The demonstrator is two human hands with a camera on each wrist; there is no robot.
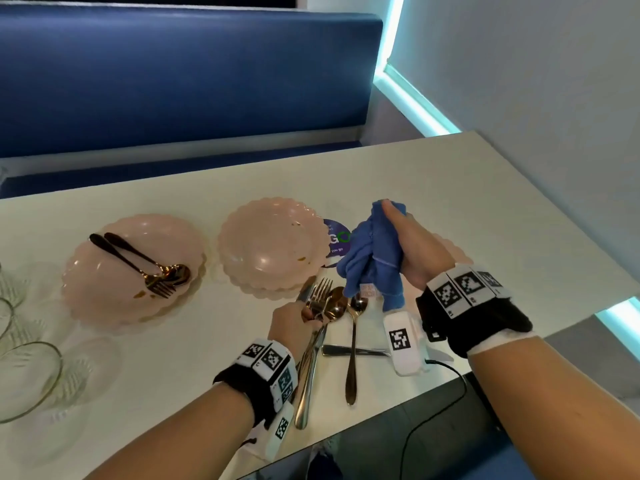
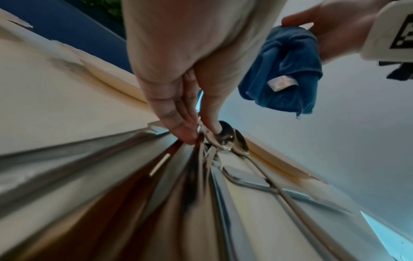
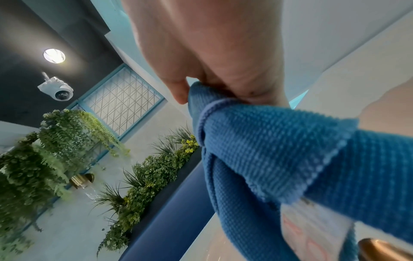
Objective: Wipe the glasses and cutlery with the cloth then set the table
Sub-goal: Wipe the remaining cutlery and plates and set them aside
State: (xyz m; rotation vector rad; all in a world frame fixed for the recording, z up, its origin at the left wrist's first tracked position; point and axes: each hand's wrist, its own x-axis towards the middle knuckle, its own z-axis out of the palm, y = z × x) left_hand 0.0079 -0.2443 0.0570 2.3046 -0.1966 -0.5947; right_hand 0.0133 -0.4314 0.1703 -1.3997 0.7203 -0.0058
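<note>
The left hand [image 1: 294,323] pinches a bundle of gold-toned metal cutlery [image 1: 320,306] near the necks, at six o'clock of the cream surface [image 1: 450,209]; the handles trail toward the near edge. Those pieces look stiff, smooth and probably slippery, so a hold at the narrow necks, away from tines and bowls, seems wisest. The right hand [image 1: 408,244] has its grip curled round a bunched blue waffle-weave cloth [image 1: 372,258], soft and limp, hanging above one loose gold spoon [image 1: 354,348]. Two scalloped pink plates [image 1: 273,244] lie at ten o'clock; thin clear glasses [image 1: 24,375], likely fragile, stand at nine.
</note>
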